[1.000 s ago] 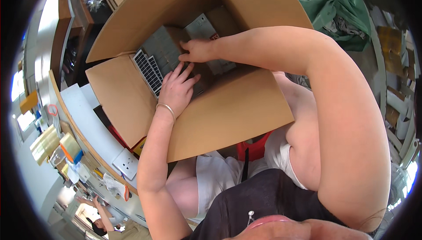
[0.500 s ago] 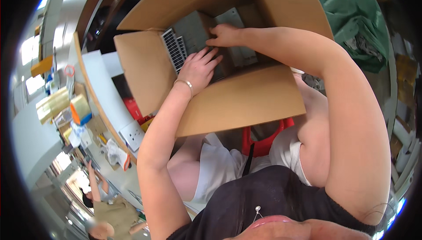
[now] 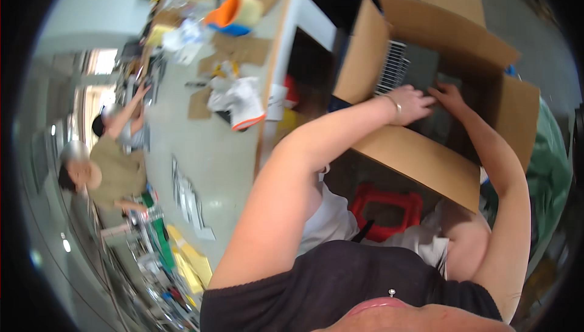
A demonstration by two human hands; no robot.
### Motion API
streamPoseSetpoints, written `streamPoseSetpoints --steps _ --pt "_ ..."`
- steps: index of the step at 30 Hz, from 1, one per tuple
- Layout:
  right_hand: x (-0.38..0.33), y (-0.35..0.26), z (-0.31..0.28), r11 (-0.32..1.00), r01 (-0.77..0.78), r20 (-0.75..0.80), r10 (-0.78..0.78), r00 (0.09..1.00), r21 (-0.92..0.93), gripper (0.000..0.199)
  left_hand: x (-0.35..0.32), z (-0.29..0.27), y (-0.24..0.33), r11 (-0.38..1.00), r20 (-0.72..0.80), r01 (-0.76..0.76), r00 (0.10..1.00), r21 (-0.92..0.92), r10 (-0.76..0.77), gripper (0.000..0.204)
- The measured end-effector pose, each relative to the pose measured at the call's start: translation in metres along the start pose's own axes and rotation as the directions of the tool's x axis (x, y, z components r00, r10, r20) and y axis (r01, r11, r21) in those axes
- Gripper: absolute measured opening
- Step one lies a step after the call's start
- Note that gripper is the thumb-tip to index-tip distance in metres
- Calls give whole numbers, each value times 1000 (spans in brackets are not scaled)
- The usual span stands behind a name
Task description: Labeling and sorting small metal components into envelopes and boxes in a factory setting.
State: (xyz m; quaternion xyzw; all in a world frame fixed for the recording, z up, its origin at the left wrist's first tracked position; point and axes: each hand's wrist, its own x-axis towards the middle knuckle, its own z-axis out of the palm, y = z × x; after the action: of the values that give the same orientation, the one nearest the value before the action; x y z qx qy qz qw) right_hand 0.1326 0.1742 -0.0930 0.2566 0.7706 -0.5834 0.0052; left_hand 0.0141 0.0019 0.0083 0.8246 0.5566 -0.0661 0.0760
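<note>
Where flaps [image 3: 420, 162] splay wide, both hands [image 3: 412, 103] [image 3: 448, 96] reach into the carton [image 3: 477, 67].

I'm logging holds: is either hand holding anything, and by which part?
It cannot be told. The left hand and right hand are close together by the gray item inside the cardboard box, but blur hides whether either grip is closed on it.

A cluttered workbench [image 3: 228, 171] and large cardboard box [image 3: 426, 160] suggest a workshop.

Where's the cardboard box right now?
The cardboard box sits upper right in the head view, between the table and the green bag, left hand and right hand inside.
</note>
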Motion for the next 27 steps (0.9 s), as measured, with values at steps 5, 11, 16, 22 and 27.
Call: streamPoseSetpoints --steps 5,11,16,22,27 --pt "1 1 -4 980 -196 4 197 980 -40 48 -24 -23 0 997 -56 61 997 49 -59 35" --pt "16 16 -13 993 -115 -86 118 989 33 55 -64 -70 27 991 -307 123 942 -53 -134 23" --pt "22 24 -20 990 -139 -128 140 982 13 57 -115 -105 67 985 -391 87 910 -146 -138 20" --pt "17 22 -19 979 -187 -141 196 970 76 60 -193 -136 122 948 -250 187 935 -258 -253 32" --pt "11 21 -15 971 -209 -179 227 957 112 62 -250 -156 169 884 -133 375 897 -277 -422 39"
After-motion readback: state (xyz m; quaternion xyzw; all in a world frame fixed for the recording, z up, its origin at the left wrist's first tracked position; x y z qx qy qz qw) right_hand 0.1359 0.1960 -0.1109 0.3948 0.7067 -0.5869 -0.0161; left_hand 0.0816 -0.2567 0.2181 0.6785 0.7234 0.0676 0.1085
